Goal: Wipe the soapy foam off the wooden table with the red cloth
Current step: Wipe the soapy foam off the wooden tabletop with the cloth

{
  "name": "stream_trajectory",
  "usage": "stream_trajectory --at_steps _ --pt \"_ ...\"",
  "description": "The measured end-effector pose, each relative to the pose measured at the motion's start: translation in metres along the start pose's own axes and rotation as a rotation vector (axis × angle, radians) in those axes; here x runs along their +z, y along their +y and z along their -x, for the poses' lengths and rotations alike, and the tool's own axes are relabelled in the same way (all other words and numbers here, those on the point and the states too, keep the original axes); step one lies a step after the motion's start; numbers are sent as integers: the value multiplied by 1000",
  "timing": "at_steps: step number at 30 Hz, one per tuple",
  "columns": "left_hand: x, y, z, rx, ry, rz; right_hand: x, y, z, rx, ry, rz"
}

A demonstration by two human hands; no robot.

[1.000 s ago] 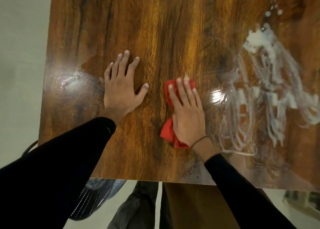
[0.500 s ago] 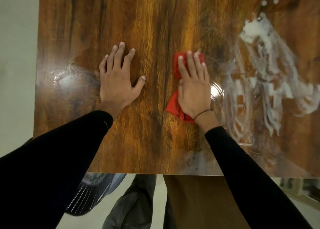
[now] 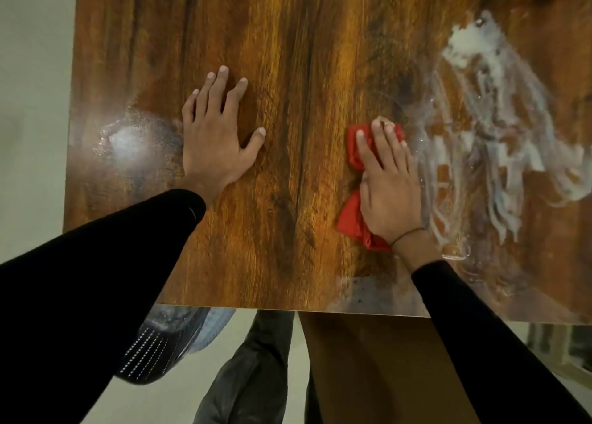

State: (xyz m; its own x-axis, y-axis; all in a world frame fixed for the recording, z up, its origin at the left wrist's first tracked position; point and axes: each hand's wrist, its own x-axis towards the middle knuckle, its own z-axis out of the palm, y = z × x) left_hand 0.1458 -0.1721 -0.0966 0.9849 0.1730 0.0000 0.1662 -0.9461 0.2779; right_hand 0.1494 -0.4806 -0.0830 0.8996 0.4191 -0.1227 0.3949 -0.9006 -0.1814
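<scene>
right hand [image 3: 389, 192] pressing flat-fingered on red cloth [image 3: 350, 221], frame centre-right | left hand [image 3: 213, 141] spreading flat, holding nothing | foam [image 3: 487, 128] lying right | risk: bunched cloth smearing suds

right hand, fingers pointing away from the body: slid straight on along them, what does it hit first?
Likely nothing solid. The right hand on the red cloth faces bare wooden table; the foam lies mostly right of that line, perhaps brushing its edge.

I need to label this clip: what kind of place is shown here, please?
Probably an indoor room, perhaps a home or office; it is hard to say more. The signs are a wooden table, a pale smooth floor and a mesh-backed chair beside the table.
</scene>
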Motion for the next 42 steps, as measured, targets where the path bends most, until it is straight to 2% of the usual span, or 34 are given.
stream_trajectory --at_steps 2,4,10,12,14,16,19,24,27,31,35,39,42 --pt "0 0 1 11 7 10 -4 -8 -25 87 43 -3" --pt "1 1 3 14 18 8 -2 -23 -39 76 63 -13" --pt "0 10 12 -21 -10 1 19 -60 13 -315 2 -9" --pt "2 29 32 -36 -38 18 23 -49 43 -387 -37 20" --pt "6 56 63 22 -67 48 23 -27 69 -394 -63 46" --pt "13 80 92 101 -105 75 18 -1 81 -315 -65 41" --pt "21 87 111 135 -137 44 7 26 72 -80 -21 -4" --pt "21 85 110 134 -114 48 8 0 41 187 85 -24" --pt "20 86 112 141 -112 40 17 -37 53 194 81 -34" --pt "20 88 112 136 -103 26 35 -77 103 107 13 -48" --pt "21 88 113 136 -93 20 41 -45 146 26 -44 1" --pt "21 89 114 137 -90 10 29 1 152 203 1 27" --pt "21 90 115 133 -93 8 25 1 137 332 32 23"
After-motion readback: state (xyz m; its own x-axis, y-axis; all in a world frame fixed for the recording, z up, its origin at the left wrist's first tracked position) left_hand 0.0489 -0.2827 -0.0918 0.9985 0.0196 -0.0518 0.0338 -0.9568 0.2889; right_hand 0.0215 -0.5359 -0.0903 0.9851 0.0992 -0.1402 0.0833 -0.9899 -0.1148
